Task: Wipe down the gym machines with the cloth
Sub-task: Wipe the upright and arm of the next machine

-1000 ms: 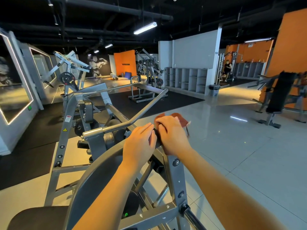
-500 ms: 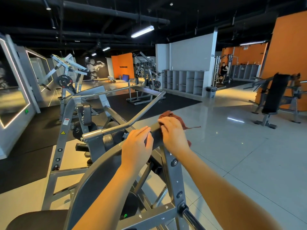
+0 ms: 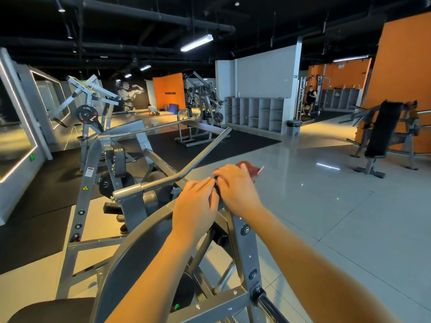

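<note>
A grey steel gym machine [image 3: 144, 231] with a curved arm and a long bent handle bar [image 3: 200, 152] stands right in front of me. A reddish-brown cloth [image 3: 251, 168] lies over the top of the curved arm. My right hand [image 3: 235, 187] presses on the cloth with fingers curled over it; only the cloth's far edge shows. My left hand [image 3: 194, 207] rests on the arm just beside it, fingers bent over the metal and touching the right hand.
A dark seat pad [image 3: 53, 310] sits at lower left. More grey machines [image 3: 93, 106] stand at the back left, a bench machine [image 3: 382, 134] at right. Cubby shelves [image 3: 254, 113] and a bin [image 3: 293, 127] line the far wall. A person [image 3: 310, 99] sits far back.
My right hand slid the cloth back toward me and the left hand along the arm top. The two hands now touch. The view shifted slightly.
</note>
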`<state>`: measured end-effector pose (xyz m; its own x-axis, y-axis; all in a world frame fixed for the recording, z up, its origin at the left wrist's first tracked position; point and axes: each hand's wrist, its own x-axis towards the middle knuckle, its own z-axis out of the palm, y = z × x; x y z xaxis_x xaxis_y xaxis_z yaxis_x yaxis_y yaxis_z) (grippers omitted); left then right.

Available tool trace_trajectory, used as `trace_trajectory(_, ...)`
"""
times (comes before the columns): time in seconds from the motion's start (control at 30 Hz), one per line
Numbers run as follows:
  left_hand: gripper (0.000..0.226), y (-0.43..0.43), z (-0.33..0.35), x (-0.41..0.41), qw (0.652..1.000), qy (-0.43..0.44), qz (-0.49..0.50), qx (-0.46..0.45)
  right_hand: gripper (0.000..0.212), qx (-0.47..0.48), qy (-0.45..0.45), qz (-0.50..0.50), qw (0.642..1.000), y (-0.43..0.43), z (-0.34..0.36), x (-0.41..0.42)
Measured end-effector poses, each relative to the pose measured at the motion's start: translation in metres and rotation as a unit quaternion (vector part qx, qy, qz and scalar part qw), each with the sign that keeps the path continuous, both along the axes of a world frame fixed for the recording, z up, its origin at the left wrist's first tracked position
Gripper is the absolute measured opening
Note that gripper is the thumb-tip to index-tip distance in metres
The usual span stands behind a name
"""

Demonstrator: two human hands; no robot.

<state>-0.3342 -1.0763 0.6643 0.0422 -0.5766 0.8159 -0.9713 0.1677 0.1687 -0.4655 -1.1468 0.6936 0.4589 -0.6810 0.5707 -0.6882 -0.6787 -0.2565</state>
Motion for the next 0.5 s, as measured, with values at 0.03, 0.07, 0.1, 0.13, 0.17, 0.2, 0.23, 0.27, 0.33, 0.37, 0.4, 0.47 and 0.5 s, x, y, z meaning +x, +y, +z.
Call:
trace_trajectory(0.03,0.018,0.002,-0.002,0.001,1.0,0.005,0.0,-0.009,0.038,0.02,-0.008,0.032,0.999,0.005,-0.008,0.004)
trace_trajectory(0.07,0.019,0.005,-0.005,0.003,1.0,0.006,0.0,-0.019,0.047,0.043,-0.032,0.057,0.997,0.011,-0.014,0.006)
trace_trajectory(0.1,0.022,0.009,-0.009,0.005,1.0,0.0,0.003,-0.026,0.054,0.041,-0.063,0.068,0.995,0.015,-0.02,0.007)
trace_trajectory(0.13,0.026,0.012,-0.012,0.007,0.999,-0.01,0.007,-0.032,0.056,0.036,-0.078,0.067,0.994,0.021,-0.022,0.007)
trace_trajectory(0.17,0.03,0.015,-0.013,0.008,0.999,-0.014,0.009,-0.037,0.052,0.032,-0.081,0.063,0.994,0.026,-0.023,0.004)
trace_trajectory(0.2,0.034,0.016,-0.014,0.01,0.999,-0.01,0.008,-0.038,0.044,0.034,-0.083,0.069,0.994,0.028,-0.02,0.0)
trace_trajectory(0.23,0.038,0.017,-0.013,0.011,0.999,-0.004,0.007,-0.037,0.037,0.026,-0.072,0.069,0.995,0.026,-0.016,-0.005)
trace_trajectory(0.27,0.041,0.017,-0.014,0.012,0.999,0.001,0.004,-0.032,0.034,0.012,-0.056,0.056,0.997,0.021,-0.012,-0.01)
trace_trajectory(0.33,0.045,0.017,-0.017,0.013,1.0,0.008,-0.003,-0.025,0.033,0.002,-0.039,-0.004,0.999,0.004,-0.005,-0.019)
trace_trajectory(0.37,0.046,0.017,-0.018,0.013,1.0,0.012,-0.006,-0.026,0.034,0.013,-0.064,-0.034,0.997,-0.004,-0.003,-0.021)
trace_trajectory(0.4,0.047,0.018,-0.019,0.013,0.999,0.021,-0.006,-0.029,0.035,0.025,-0.104,-0.05,0.993,-0.009,-0.001,-0.021)
trace_trajectory(0.47,0.041,0.019,-0.019,0.009,0.998,0.045,-0.001,-0.038,0.038,0.021,-0.152,-0.039,0.987,-0.006,-0.004,-0.012)
trace_trajectory(0.5,0.036,0.019,-0.017,0.006,0.997,0.057,0.003,-0.043,0.038,0.013,-0.148,-0.019,0.989,0.001,-0.01,-0.006)
